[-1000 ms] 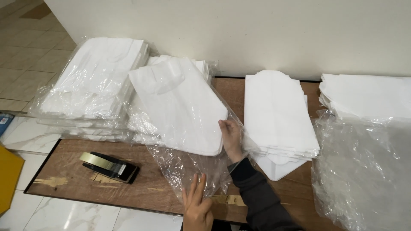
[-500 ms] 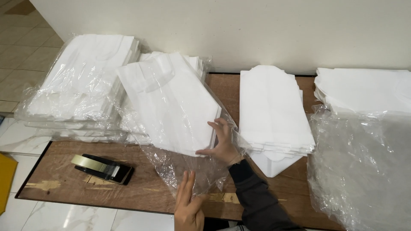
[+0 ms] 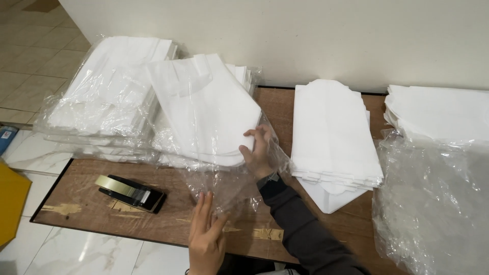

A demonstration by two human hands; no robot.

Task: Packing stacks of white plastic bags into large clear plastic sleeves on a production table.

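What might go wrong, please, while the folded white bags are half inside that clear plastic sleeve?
The right hand grips only the edge of the stack of folded white bags, so upper layers could fan out. The thin clear plastic sleeve, pinned by the left hand, might tear or bunch. The black tape dispenser sits close enough to be knocked.

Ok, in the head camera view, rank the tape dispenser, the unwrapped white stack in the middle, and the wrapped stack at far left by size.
1. Wrapped stack at far left, though the unwrapped middle stack looks close.
2. Unwrapped middle stack.
3. Tape dispenser, clearly smallest, even though nearest the camera.
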